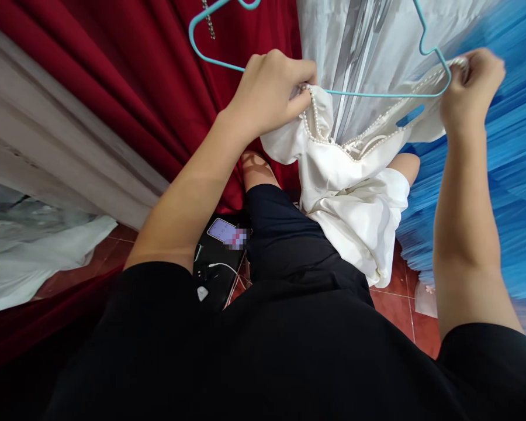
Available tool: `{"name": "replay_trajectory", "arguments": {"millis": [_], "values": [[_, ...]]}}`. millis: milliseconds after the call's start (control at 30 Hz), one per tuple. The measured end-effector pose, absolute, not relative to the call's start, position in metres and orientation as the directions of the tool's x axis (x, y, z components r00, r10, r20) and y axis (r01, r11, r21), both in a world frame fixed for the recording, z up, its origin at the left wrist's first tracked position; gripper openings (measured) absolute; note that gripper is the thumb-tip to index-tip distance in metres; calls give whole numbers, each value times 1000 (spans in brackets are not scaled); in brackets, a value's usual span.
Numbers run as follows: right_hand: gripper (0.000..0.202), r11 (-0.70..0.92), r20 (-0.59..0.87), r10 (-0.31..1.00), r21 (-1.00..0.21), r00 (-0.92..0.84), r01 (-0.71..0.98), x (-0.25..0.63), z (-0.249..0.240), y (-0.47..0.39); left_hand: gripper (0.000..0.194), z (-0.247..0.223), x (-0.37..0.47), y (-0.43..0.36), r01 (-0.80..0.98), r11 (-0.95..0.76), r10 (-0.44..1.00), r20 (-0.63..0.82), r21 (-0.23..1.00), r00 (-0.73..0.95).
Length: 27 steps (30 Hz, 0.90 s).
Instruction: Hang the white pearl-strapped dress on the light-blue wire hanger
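A white satin dress [355, 175] with a pearl-beaded neckline hangs down over my lap, its lower part bunched on my thigh. My left hand [274, 88] is closed on the beaded edge at the left shoulder of the dress. At the far right my right hand [473, 88] pinches the other beaded shoulder part. A light blue clothes hanger [377, 94] spans between both hands; its lower bar passes behind my left hand and its right corner lies against my right hand. The top of the hanger is cut off by the frame.
Red curtains [166, 88] and pale drapes [48, 105] hang on the left. Blue tulle [508, 193] fills the right side, white fabric [319, 35] the back. By my leg, a phone [221, 230] and a white cable [221, 265] lie on a black surface above the red tiled floor [388, 301].
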State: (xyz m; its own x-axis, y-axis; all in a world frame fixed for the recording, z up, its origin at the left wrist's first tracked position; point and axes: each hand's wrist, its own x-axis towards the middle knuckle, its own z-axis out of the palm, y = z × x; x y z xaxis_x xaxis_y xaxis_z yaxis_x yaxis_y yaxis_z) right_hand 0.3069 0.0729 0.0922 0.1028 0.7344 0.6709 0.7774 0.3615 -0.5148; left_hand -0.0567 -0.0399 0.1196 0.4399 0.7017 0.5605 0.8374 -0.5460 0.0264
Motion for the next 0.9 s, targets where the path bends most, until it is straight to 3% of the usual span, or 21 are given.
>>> {"name": "replay_trajectory", "arguments": {"millis": [100, 200, 300, 433, 633, 767, 900], "values": [[23, 326, 587, 809, -392, -39, 860, 311, 74, 51, 24, 114, -56, -34, 844, -536, 676, 606, 14, 419], [24, 413, 477, 831, -186, -285, 891, 302, 65, 21, 21, 108, -55, -25, 831, -556, 667, 612, 28, 425], [24, 565, 571, 691, -44, -443, 824, 275, 75, -9, 21, 105, -54, -18, 771, -630, 639, 626, 93, 446], [32, 699, 770, 419, 65, -481, 712, 221, 104, -37, 20, 98, -50, -17, 636, -743, 581, 673, 209, 458], [13, 527, 668, 627, 16, -401, 850, 173, 96, -32, 23, 85, -45, -8, 530, -803, 534, 726, 274, 434], [18, 522, 724, 578, 27, -377, 852, 188, 77, -18, 35, 76, -48, -10, 497, -840, 489, 703, 219, 516], [24, 536, 715, 582, 22, -388, 844, 198, 75, -14, 30, 51, -59, -25, 482, -835, 508, 710, 266, 488]]}}
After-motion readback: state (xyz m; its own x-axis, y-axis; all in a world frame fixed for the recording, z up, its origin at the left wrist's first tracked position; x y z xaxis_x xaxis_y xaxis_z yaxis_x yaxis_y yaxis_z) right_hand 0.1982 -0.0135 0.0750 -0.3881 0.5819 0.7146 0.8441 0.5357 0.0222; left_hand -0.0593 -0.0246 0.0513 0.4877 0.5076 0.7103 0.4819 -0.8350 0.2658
